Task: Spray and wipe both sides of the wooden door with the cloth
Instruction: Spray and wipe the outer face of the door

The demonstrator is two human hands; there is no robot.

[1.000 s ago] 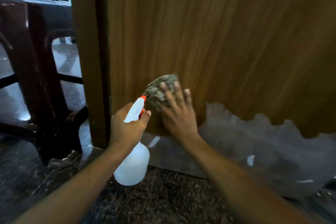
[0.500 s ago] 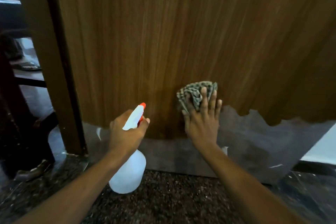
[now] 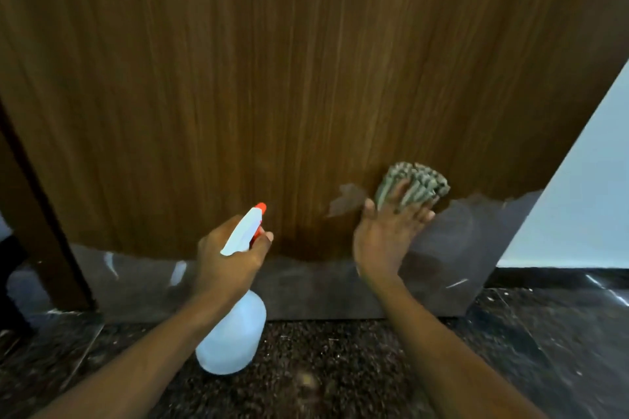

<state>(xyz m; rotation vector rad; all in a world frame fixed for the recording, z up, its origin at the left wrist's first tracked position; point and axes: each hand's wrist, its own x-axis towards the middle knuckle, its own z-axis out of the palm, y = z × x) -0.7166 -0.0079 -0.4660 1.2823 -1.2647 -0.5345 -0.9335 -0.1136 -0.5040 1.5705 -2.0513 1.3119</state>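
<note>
The wooden door fills most of the view, with a torn grey film along its bottom. My right hand presses a bunched grey-green cloth flat against the door's lower right part, fingers straight over it. My left hand grips the neck of a white spray bottle with an orange nozzle, held upright a little in front of the door, to the left of the cloth.
A dark wooden door frame stands at the left. A pale wall shows past the door's right edge. Dark speckled stone floor lies below.
My right hand has slid the cloth to the right along the lower door. The view has turned right with it; the dark furniture at the left has gone out of sight.
</note>
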